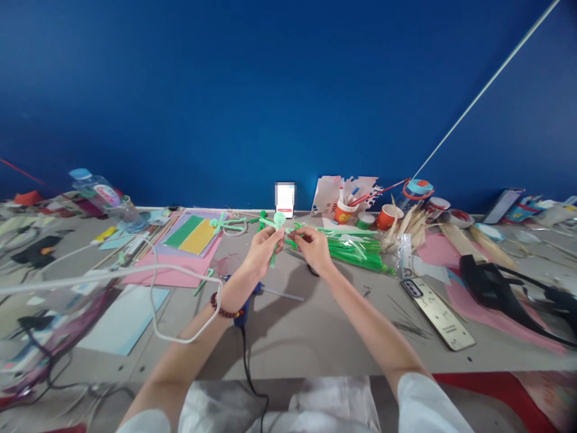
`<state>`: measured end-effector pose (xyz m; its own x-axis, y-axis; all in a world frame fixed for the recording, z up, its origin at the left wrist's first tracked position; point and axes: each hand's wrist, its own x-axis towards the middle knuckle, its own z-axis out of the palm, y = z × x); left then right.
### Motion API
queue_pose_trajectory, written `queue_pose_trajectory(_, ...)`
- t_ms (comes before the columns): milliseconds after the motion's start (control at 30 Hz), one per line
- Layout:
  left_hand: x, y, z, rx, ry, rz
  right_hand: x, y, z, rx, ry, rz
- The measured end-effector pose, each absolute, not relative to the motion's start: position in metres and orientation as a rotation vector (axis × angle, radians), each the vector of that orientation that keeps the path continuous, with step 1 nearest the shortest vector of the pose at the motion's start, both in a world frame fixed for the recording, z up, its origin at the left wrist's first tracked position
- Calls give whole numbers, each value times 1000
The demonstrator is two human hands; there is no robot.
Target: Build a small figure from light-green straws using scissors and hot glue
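Note:
Above the middle of the table, my left hand is closed on a pale green pipe-cleaner piece. Its rounded fuzzy top shows over the fingers and a stem hangs below them. Close by on the right, my right hand pinches a thin green strand of the same piece, its tip mostly hidden by the fingers. Behind that hand lies a bundle of bright green pipe cleaners in clear wrap. Under my left wrist is a blue glue gun, partly covered, with a translucent glue stick beside it.
A lit phone leans on the blue wall. Left are coloured sheets, a tilted plastic bottle and a white cable crossing near my left forearm. Right are red paper cups, another phone and a black strap-like object.

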<state>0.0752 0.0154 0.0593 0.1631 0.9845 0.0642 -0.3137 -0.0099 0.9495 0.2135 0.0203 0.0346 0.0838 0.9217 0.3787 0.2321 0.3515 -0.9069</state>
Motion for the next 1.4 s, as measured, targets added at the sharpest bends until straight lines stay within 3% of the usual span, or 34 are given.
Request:
queue_pose_trajectory(367,76,19,50,1414,1137,1351,231,8,67,-1088,-1562,398)
queue_pose_trajectory(600,75,17,55,1339,1142,1498,200,-15,59,-1083,-1501,410)
queue_pose_trajectory(900,76,16,60,1038,833,1332,200,5,36,-1161,-1414,545)
queue_pose_trajectory(1400,72,8,68,1091,809,1266,234,14,63,-956,-1599,504)
